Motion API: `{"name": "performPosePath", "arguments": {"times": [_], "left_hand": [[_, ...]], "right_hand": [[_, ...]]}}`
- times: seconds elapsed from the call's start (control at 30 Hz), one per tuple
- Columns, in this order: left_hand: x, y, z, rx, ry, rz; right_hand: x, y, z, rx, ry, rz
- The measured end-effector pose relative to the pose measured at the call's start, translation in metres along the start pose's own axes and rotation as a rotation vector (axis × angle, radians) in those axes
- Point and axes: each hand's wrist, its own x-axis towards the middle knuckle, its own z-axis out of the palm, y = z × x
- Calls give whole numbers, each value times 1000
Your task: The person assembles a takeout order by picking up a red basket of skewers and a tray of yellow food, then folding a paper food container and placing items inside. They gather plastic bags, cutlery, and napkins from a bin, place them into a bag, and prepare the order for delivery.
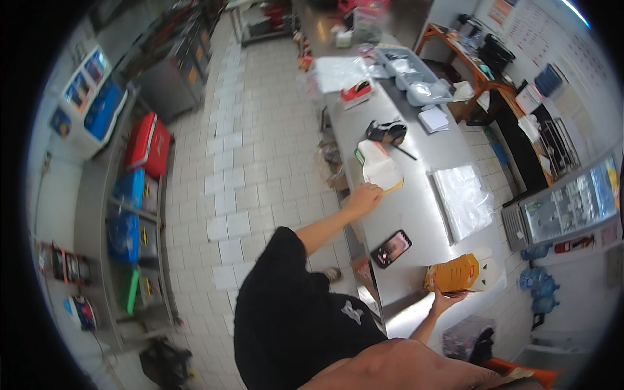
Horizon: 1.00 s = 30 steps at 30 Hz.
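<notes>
Yellow nested cartons (pixel 455 272) are braced, seemingly, by the right hand (pixel 446 299), fingers curled around their near side; the left hand (pixel 365 199) pinches a white carton (pixel 380 166), apparently steadying it.

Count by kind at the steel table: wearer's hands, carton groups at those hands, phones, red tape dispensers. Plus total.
Hands: 2 (left hand, right hand)
Carton groups: 2 (white carton at the left, orange carton at the right)
Phones: 1 (black phone)
Red tape dispensers: 1 (red tape dispenser)
Total: 6
</notes>
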Motion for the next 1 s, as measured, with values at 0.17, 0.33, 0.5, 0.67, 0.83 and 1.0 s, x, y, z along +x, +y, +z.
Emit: {"name": "performPosePath", "arguments": {"times": [0.17, 0.33, 0.5, 0.67, 0.83, 1.0], "left_hand": [[-179, -5, -110, 44, 93, -120], [-299, -27, -227, -48, -39, -665], [-331, -89, -306, -9, -87, -683], [-280, -170, -326, -175, 72, -680], [-167, -267, -363, -241, -39, -570], [-56, -345, -415, -296, 29, -388]], "right_hand": [[-9, 37, -6, -57, 78, -203], [-25, 16, 3, -12, 200, 23], [-56, -70, 64, 461, 121, 74], [-92, -142, 219, 507, -314, 134], [-182, -175, 415, 556, -711, 345], [-236, -217, 556, 708, -827, 527]]}}
